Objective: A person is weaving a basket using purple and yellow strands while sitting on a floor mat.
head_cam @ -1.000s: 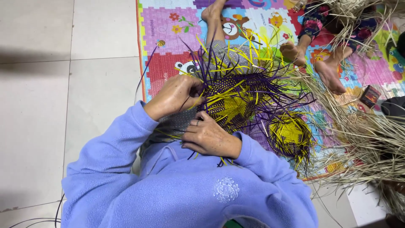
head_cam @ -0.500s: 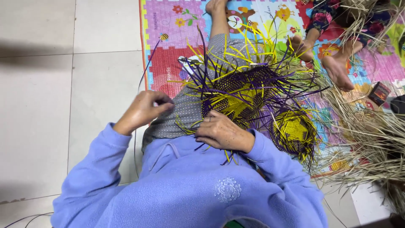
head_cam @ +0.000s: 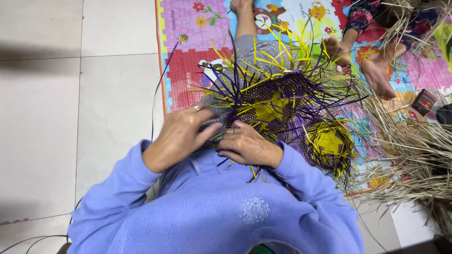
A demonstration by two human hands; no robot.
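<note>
The woven piece lies just beyond both hands: left hand spread, right hand pressing strands.

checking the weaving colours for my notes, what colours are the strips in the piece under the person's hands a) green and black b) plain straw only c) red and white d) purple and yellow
d, the woven piece that the left hand and right hand rest on is made of purple and yellow strips, as is the smaller woven piece beside it; the plain straw lies apart on the person's right.
</note>
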